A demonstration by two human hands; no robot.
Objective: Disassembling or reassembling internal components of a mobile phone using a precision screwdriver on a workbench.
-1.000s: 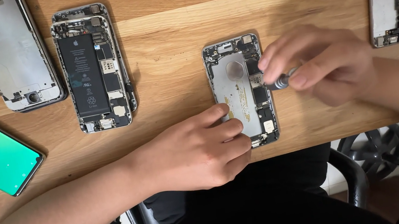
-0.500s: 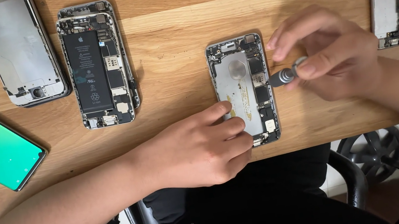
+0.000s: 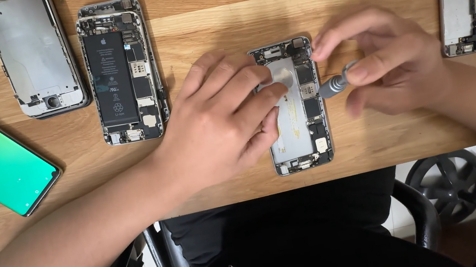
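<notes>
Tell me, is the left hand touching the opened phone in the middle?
Touching. The head view shows the left hand lying flat on the opened phone, its fingers pressed over the phone's left side.

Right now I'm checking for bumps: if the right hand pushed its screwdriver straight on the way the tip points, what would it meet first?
The right hand aims the screwdriver leftward, so it would probably meet the opened phone first, then the left hand's fingers; depth is unclear.

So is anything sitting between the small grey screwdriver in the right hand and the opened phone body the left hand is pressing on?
Nothing visible does. The right hand holds the small grey screwdriver with its tip at the right edge of the opened phone body. The left hand lies across the phone's left side, away from the tip.
</notes>
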